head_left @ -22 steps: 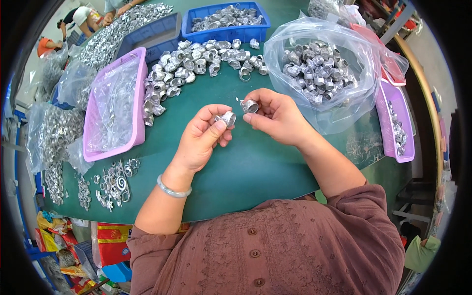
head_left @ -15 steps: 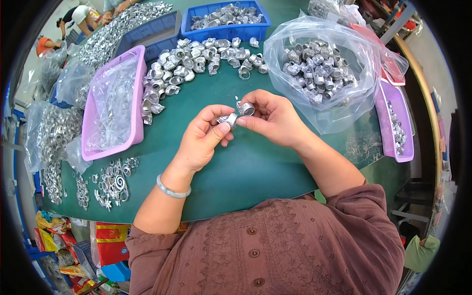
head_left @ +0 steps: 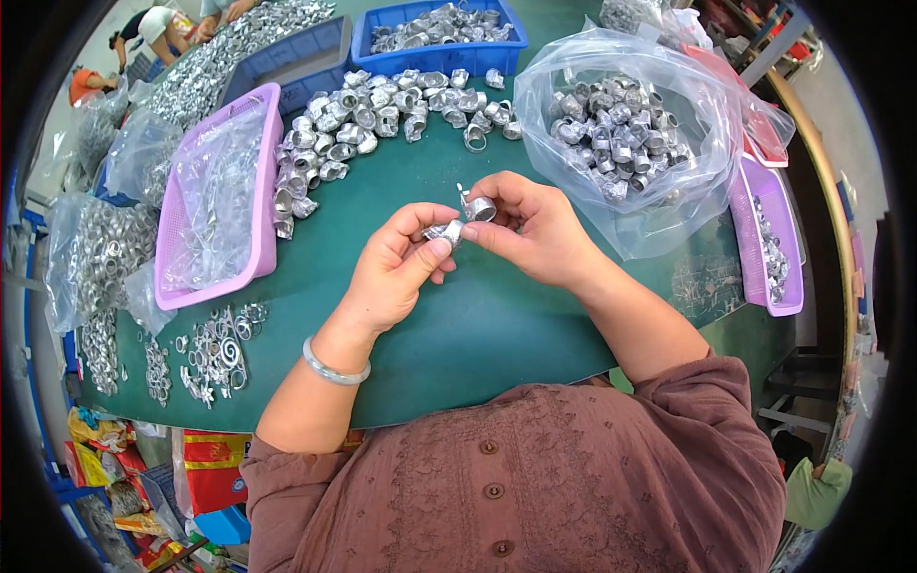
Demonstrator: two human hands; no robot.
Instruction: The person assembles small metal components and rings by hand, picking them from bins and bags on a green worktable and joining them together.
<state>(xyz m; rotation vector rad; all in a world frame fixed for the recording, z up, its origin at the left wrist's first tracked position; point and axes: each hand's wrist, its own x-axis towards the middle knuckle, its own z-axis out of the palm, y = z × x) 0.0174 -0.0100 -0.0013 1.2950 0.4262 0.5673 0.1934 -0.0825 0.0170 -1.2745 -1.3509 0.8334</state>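
Note:
Over the middle of the green table, my two hands meet at the fingertips. A small silvery metal piece point(head_left: 445, 231) is pinched between the thumb and fingers of my left hand point(head_left: 392, 263). My right hand point(head_left: 535, 224) grips a silver ring-shaped metal piece point(head_left: 480, 209), its round opening facing left and up. A thin bright sliver stands up beside that ring. The two pieces are close together; whether they touch, I cannot tell. Beyond my hands, a curved heap of similar silver metal pieces point(head_left: 368, 119) lies on the table.
At right stands an open clear plastic bag point(head_left: 702, 205) of metal rings, beside a purple basket point(head_left: 786, 296). A pink basket point(head_left: 263, 229) holding plastic is at left, with loose metal shapes point(head_left: 218, 355) nearer me. Blue bins point(head_left: 521, 48) stand at the back. Other people work at far left.
Both hands keep nearly the same place and grip. The view has shifted very slightly; nothing has been taken up or let go.

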